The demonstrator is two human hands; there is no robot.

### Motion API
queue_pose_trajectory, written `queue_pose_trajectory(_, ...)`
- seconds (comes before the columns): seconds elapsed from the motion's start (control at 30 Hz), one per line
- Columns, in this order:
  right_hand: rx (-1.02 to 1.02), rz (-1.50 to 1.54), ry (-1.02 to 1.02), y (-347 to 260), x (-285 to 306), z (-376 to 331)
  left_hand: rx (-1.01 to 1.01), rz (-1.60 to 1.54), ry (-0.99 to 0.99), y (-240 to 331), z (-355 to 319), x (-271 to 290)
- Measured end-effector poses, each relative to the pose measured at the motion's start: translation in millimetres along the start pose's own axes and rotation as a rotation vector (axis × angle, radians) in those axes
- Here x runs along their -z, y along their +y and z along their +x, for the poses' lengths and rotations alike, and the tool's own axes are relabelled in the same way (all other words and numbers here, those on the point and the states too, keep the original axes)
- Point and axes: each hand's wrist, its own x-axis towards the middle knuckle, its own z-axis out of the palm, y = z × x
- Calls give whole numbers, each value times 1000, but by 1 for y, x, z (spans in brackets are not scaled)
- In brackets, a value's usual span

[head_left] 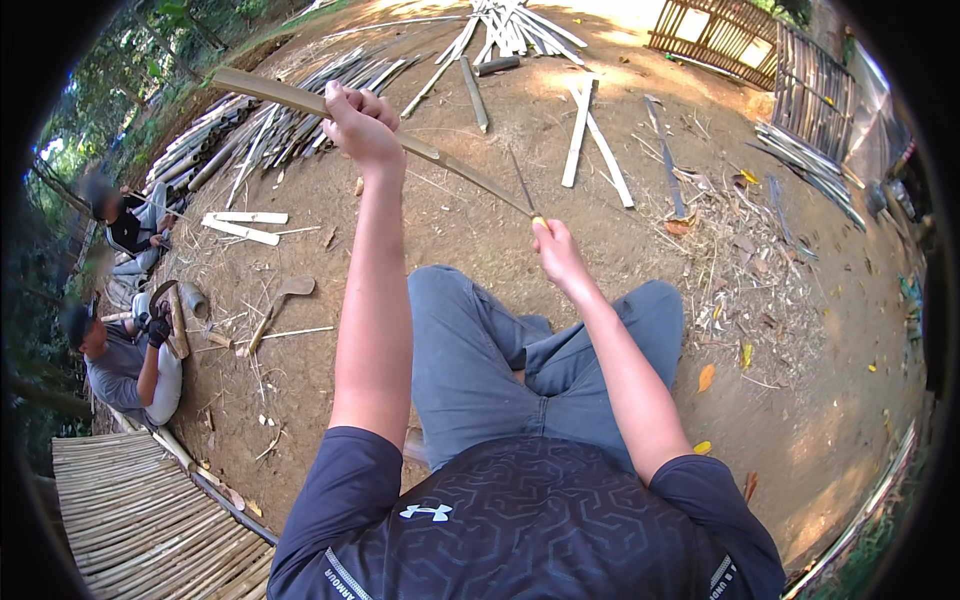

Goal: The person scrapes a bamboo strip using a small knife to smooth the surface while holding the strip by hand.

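Bamboo strip (416, 147), apparently already split lengthwise, slanting beyond the crossed legs (470, 340), clamped in the left hand (362, 125), with a thin knife (522, 180) gripped in the right hand (560, 255) by the strip's nearer end, and with paring seemingly unfinished.

Left hand (362, 125) masks part of the strip (265, 91), right hand (560, 255) most of the handle (539, 219); top edge clips the pile (510, 32)!
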Motion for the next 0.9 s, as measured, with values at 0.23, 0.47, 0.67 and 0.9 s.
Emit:
queue_pose_trajectory(0.23,312,-33,24,-37,-45,-21,-43,3,-81,2,-12,-9)
queue_pose_trajectory(0.47,276,-352,61,54,-50,0,-22,158,89,2,-6,17)
queue_pose_trajectory(0.67,307,-392,127,101,-31,31,13,152,177,-12,19,32)
queue_pose_trajectory(0.9,69,-410,-54,158,24,60,15,234,159,-39,57,14)
